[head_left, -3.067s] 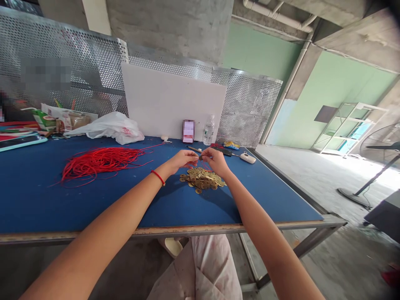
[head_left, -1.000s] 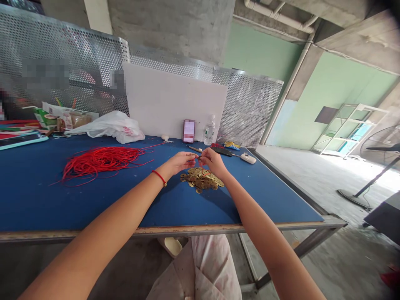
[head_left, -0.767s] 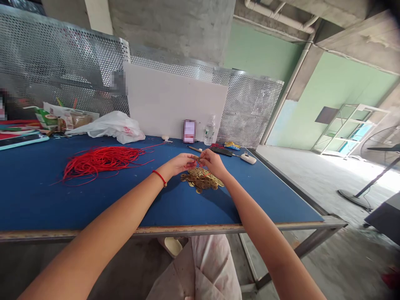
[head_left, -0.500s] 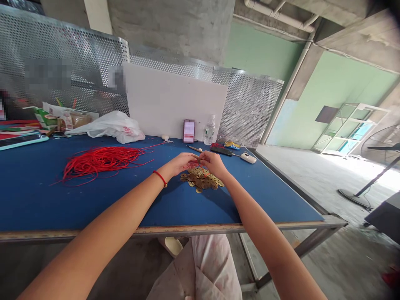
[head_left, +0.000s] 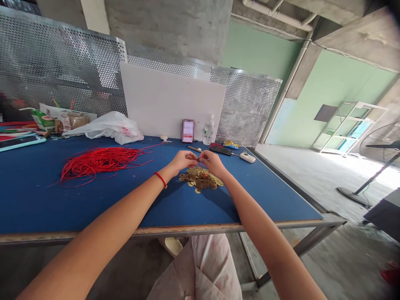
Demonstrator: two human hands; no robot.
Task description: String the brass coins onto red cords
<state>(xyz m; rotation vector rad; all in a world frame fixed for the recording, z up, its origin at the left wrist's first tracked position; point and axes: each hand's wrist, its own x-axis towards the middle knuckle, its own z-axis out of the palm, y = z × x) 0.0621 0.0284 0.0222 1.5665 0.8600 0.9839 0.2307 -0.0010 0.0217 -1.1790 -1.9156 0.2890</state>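
Left hand [head_left: 183,161]: over the far-left part of the coins, fingers curled and closed, its thumb and fingertips pinching one side of a small dark piece [head_left: 198,159]; the piece is too small to make out clearly.
Right hand [head_left: 211,162]: closed, pinching the other side of that piece, fingertips almost meeting the left hand's.
Red cord [head_left: 203,170]: a thin length hanging below the right hand, in front of the coins; its upper end is hidden.
Coins [head_left: 203,180]: a loose brass-coloured heap on the blue tabletop [head_left: 118,208], just below and nearer the person than the hands, many with centre holes.
Red cord bundle [head_left: 96,162]: a loose tangle, well to the left of the coins.
Bracelet [head_left: 161,179]: red, around the left wrist.
Phone [head_left: 188,131]: upright against the white board [head_left: 168,96].
Bottle [head_left: 208,131]: clear, upright, just right of the phone.
Plastic bag [head_left: 114,128]: white and crumpled, behind the bundle.
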